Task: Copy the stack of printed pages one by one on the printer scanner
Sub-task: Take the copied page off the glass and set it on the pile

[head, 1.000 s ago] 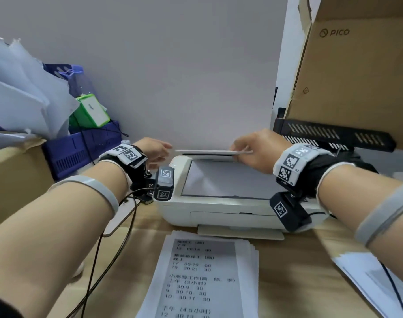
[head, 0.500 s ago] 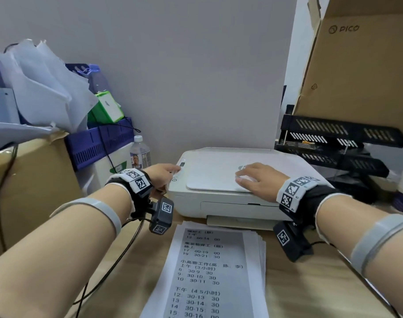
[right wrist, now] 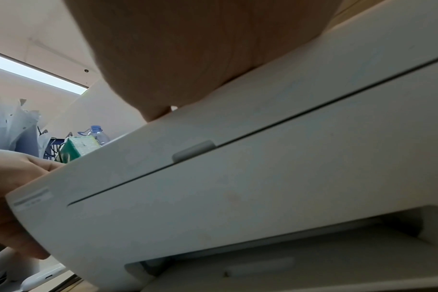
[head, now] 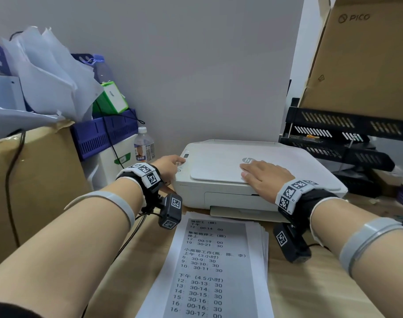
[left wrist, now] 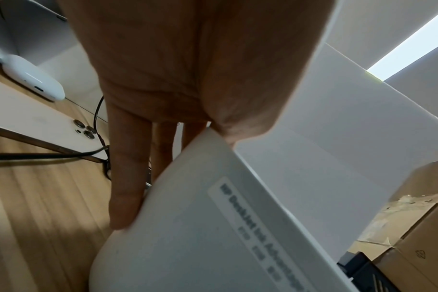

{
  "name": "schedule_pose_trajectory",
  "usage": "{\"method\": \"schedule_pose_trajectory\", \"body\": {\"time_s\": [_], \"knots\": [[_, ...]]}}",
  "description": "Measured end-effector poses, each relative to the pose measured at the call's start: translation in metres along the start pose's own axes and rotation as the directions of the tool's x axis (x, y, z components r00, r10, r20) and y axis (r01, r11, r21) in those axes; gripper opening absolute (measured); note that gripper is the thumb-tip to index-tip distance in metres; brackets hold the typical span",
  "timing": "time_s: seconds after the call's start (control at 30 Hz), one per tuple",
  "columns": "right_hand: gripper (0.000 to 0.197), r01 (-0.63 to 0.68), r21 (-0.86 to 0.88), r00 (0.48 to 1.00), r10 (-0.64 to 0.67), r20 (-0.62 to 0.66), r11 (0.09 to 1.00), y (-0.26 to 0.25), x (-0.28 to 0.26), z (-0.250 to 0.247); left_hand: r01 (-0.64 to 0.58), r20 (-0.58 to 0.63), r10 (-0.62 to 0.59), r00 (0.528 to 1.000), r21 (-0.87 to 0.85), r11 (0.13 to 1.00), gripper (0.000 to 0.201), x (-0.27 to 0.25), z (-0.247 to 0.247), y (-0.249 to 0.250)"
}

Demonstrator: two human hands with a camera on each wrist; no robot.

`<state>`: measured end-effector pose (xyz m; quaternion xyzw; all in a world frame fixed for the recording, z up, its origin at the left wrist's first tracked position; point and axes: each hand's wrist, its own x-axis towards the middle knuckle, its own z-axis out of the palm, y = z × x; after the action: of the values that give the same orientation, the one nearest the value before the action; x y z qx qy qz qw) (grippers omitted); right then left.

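Head view, lid: we see the flat white scanner lid (head: 218, 165) of the white plastic printer (head: 230, 196) lying fully shut; a second ago it stood raised with our right hand holding its front edge, half a second ago it was already down.
Head view, right hand: our right hand (head: 263, 177) lies flat with fingers straight on the lid's front right part, pressing and grasping nothing.
Head view, left hand: our left hand (head: 170, 166) reaches to the printer's front left corner, by the small control panel (head: 185, 156), fingers extended, holding nothing.
Head view, pages: the stack of printed white pages (head: 214, 269) lies on the wooden surface (head: 310, 294) just in front of the printer, at the near edge.
Left wrist view: straight fingers (left wrist: 128, 177) lie along the printer's rounded corner; a white phone (left wrist: 38, 130) lies on the surface nearby.
Right wrist view: the palm sits on the lid top; the seam is tight.
Meaning: with the lid closed, we judge the copy button comes next. Whether a page sits on the glass we cannot tell.
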<state>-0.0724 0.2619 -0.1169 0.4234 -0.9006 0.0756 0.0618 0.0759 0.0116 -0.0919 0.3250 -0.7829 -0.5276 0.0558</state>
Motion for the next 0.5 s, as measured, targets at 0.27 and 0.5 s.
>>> {"method": "schedule_pose_trajectory", "body": {"time_s": [0.27, 0.5], "knots": [[0.053, -0.015, 0.002, 1.000, 0.015, -0.001, 1.000, 0.002, 0.002, 0.003, -0.038, -0.019, 0.038, 0.999, 0.000, 0.999, 0.066, -0.009, 0.005, -0.001], [0.055, -0.022, 0.001, 1.000, 0.022, 0.003, 1.000, 0.004, 0.003, 0.005, -0.003, -0.016, 0.004, 1.000, 0.008, 1.000, 0.067, -0.012, 0.004, 0.002]]}}
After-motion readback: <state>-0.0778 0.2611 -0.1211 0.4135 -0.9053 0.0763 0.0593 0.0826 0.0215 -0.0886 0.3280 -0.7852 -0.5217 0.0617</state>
